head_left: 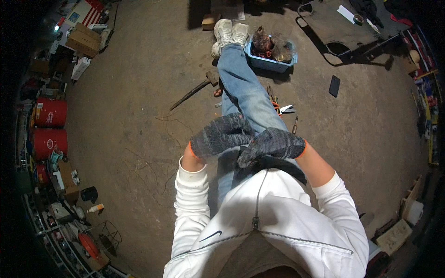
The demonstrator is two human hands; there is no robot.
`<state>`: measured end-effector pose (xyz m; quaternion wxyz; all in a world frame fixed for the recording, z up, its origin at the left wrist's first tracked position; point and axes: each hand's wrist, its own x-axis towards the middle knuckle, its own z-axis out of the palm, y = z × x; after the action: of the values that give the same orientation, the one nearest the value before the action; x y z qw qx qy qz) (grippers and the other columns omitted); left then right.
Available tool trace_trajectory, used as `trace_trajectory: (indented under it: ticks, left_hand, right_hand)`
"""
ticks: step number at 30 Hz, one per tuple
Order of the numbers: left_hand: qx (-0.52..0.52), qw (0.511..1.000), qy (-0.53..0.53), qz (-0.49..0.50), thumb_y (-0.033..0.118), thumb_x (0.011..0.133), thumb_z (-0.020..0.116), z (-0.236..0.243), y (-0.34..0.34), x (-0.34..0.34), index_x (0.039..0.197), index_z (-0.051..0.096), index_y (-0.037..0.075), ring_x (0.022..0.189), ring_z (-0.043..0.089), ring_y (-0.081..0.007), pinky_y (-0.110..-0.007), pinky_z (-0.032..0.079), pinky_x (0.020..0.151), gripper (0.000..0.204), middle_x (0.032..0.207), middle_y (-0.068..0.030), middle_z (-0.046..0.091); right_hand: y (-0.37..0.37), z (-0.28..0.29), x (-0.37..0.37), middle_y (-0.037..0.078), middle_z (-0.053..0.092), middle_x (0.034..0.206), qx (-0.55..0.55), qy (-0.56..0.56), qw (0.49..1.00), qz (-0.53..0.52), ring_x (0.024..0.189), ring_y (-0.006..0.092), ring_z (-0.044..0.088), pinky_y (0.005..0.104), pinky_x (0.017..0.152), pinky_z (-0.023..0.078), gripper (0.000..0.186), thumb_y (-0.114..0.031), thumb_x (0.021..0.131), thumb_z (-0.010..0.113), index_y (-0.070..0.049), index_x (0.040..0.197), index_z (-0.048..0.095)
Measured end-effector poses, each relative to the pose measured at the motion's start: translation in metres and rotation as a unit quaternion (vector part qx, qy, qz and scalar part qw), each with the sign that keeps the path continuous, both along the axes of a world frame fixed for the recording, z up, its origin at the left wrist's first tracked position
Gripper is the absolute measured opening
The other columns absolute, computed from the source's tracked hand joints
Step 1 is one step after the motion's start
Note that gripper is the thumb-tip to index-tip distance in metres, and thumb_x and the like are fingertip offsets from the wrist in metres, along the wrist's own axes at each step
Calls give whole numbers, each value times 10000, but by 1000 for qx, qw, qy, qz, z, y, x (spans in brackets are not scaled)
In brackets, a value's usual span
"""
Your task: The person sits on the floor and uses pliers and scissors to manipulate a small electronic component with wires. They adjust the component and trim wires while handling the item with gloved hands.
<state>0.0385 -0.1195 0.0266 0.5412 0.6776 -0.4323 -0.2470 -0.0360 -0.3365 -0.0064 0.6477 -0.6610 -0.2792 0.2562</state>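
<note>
I can't tell if the left hand point(221, 135) and right hand point(273, 146) pinch anything, but jeans point(247, 85) shifting right could snag open snips point(286, 110).

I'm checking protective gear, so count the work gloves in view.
2: one gray glove on the left hand, the other glove on the right hand. More may be hidden toward the dark, crowded edges.

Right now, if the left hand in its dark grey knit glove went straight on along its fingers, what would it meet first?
Most likely the grey-knit-gloved, orange-cuffed right hand, which lies directly ahead of the left hand; depth is unclear from above, so they may be touching.
</note>
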Motion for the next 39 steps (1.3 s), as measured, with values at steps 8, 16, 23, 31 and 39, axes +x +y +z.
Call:
trace_trajectory:
  ticks: [8,16,23,31,39]
  left_hand:
    - [135,936,223,237,133,863,539,-25,-13,-14,1059,612,29,752,577,-154,-280,478,677,234,909,-91,631]
    - [123,979,49,155,141,839,526,-7,-14,-45,1009,621,3,877,600,-305,-356,469,762,239,982,-186,616]
    - [184,884,-356,240,103,770,601,21,-3,-51,906,639,51,732,603,-273,-336,490,634,151,835,-124,616]
    - [159,921,-286,211,49,748,605,43,-4,-51,880,639,76,700,598,-264,-332,486,611,139,782,-106,596]
    - [-29,973,92,210,31,768,610,14,-5,-24,889,654,17,764,618,-247,-324,490,681,129,866,-122,638]
  right_hand:
    - [11,18,9,65,500,1275,538,175,802,-193,1291,209,322,409,1098,176,357,-288,929,420,-132,1237,509]
    - [0,33,12,109,448,1317,-228,-376,837,-324,1255,254,377,422,1052,240,362,-192,870,493,-120,1223,526]
    - [9,14,9,86,515,1207,-359,-512,755,-197,1184,236,438,497,1062,190,531,-469,675,624,-117,1071,596]
    - [13,2,1,77,572,1074,-339,-425,838,-44,1072,226,510,497,1026,272,279,-299,772,558,-77,935,598]
    - [3,20,-11,112,487,1255,10,-71,993,94,1142,227,474,345,996,342,383,-149,905,465,-17,1264,437]
